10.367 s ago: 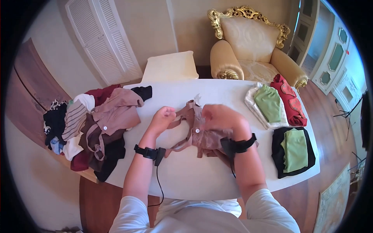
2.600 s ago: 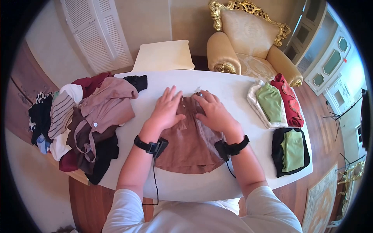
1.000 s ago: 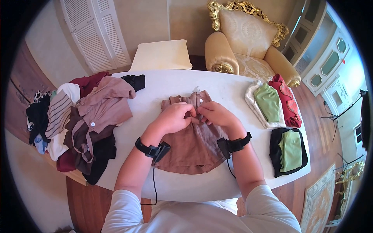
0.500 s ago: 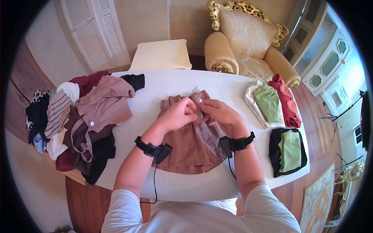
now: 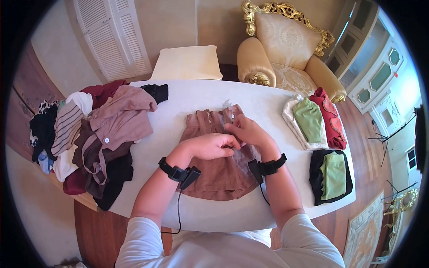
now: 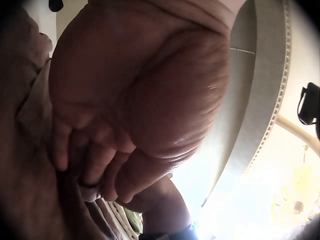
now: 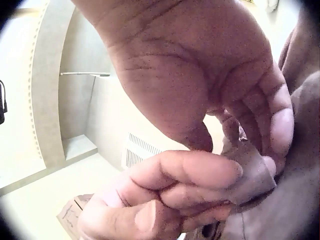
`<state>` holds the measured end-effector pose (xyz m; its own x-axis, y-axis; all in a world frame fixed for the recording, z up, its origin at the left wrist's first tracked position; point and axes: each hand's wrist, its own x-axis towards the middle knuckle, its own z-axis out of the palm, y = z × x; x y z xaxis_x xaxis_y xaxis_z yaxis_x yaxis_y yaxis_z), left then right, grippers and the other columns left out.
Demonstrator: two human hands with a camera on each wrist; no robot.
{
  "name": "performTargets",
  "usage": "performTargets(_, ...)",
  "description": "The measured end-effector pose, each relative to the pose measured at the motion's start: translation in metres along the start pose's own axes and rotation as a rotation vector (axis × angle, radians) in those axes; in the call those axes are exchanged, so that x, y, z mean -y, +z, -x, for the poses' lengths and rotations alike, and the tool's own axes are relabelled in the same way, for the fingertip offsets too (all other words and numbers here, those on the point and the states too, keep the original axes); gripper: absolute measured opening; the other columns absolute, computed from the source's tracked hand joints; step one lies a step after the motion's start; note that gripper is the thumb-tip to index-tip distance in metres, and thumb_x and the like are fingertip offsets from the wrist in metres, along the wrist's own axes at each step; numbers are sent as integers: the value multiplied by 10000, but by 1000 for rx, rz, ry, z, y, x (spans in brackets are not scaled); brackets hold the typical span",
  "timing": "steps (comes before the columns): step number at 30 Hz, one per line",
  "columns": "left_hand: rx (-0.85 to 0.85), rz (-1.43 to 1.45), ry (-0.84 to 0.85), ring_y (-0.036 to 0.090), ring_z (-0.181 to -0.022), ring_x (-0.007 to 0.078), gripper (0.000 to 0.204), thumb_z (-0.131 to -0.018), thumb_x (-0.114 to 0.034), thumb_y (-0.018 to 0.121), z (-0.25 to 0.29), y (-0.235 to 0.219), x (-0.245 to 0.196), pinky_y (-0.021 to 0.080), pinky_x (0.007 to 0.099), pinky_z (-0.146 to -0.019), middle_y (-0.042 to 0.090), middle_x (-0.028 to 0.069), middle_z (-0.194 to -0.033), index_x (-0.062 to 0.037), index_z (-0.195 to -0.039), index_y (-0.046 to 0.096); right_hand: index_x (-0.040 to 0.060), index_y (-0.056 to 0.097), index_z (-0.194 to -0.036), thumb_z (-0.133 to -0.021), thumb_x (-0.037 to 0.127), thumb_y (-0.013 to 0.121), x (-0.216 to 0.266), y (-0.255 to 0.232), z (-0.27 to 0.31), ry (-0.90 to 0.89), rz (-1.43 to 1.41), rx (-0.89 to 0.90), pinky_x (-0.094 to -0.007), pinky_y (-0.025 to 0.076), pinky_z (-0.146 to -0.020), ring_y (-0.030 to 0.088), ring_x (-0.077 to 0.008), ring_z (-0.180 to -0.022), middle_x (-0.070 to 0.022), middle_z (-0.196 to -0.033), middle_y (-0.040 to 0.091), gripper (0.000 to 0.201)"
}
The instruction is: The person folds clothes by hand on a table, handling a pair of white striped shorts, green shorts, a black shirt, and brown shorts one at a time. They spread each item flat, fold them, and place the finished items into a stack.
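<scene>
A brown skirt (image 5: 214, 176) with straps lies flat on the white table, its waistband (image 5: 206, 115) away from me and its flared hem toward me. A white button (image 5: 233, 116) shows near the top right of it. Both hands meet over its upper middle. My left hand (image 5: 213, 146) reaches in from the left with curled fingers, and my right hand (image 5: 249, 131) comes from the right. Between them, in the right wrist view, is a strap end (image 7: 252, 175), pinched by the fingers of both hands. The left wrist view shows the left palm (image 6: 140, 75) close above the cloth.
A loose heap of clothes, with a mauve shirt (image 5: 127, 118) on top, covers the table's left side. Folded green trousers (image 5: 308, 117) and a red garment (image 5: 331, 120) lie at the right, above a black and green folded pile (image 5: 334, 175). A gold armchair (image 5: 286, 49) stands behind.
The skirt was bunched up earlier, then spread flat and smoothed with both palms. In the last half second the left hand has come down toward me from the waistband; the right hand stays near.
</scene>
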<state>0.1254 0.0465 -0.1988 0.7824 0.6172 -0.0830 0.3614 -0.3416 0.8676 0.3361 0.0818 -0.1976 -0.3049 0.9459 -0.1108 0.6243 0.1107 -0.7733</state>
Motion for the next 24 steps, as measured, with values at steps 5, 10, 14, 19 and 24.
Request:
performTargets(5,-29,182,-15,669,-1148,157,287,-1012,-111,673,3,-7,5,522,329,-1020,698,88,-1253,-16,-1282,653,11,651,-909,-825,289,834,-15,2,-4,-109,155,-3,-421,566,-708,721,-340,-818,-179,-821,734,343)
performTargets(10,-331,-27,-178,700,-1031,185,173,-987,-133,711,14,-23,-3,561,347,-894,738,89,-1033,-21,-1115,678,27,678,-880,-847,300,812,-19,3,-6,-162,244,83,-447,555,-750,720,-343,-838,-167,-843,745,306)
performTargets(14,-342,-344,-343,711,-965,262,260,-919,-245,797,15,-19,0,562,375,-837,750,123,-961,-31,-1001,674,26,691,-850,-889,322,773,-12,4,-1,-170,235,52,-444,553,-740,722,-336,-821,-170,-839,748,309)
performTargets(19,-390,-495,-393,706,-898,349,418,-819,-380,866,16,-19,11,558,425,-808,745,163,-973,-39,-947,663,16,669,-937,-957,263,746,0,-2,7,-227,210,127,-360,541,-645,703,-211,-710,-104,-819,729,259)
performTargets(24,-336,-495,-393,712,-893,345,449,-799,-415,877,16,-19,13,556,427,-794,746,161,-935,-41,-932,667,32,638,-1016,-988,209,698,2,1,7,-103,87,274,-327,545,-600,704,-168,-655,-94,-832,716,190)
